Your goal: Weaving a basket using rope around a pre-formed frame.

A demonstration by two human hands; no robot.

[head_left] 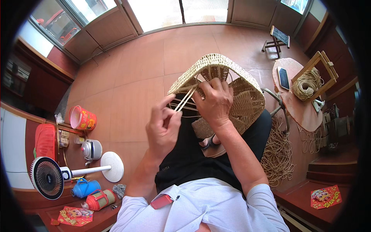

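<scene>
A pale shirt (208,207) is filling the lower middle, with dark trousers (176,168) spreading just beyond it. Over the knees, in the middle of the view, a woven basket (249,102) is resting tilted, its thick rim curving along the far side and its hollow facing the person. Pale strands (186,99) are running from its left edge to the left hand (160,125), whose fingers are curling in narrowly and holding them just outside the rim. The right hand (217,99) is reaching over the hollow, its fingers bending close against the weave; I cannot tell whether they are pinching a strand.

To the right, a loose heap of cord (276,156) is lying on the floor (131,77), crowding that side. Beyond it, a wavy-edged surface (291,65) is carrying a phone (283,78), a coil of cord (306,86) and a wooden frame (334,69), the phone lying near its left edge. Leftward and ahead, broad tiles are giving the left arm room. Farther left, a bucket (83,118), a kettle (92,150) and a fan (47,178) are standing well apart from the basket.
</scene>
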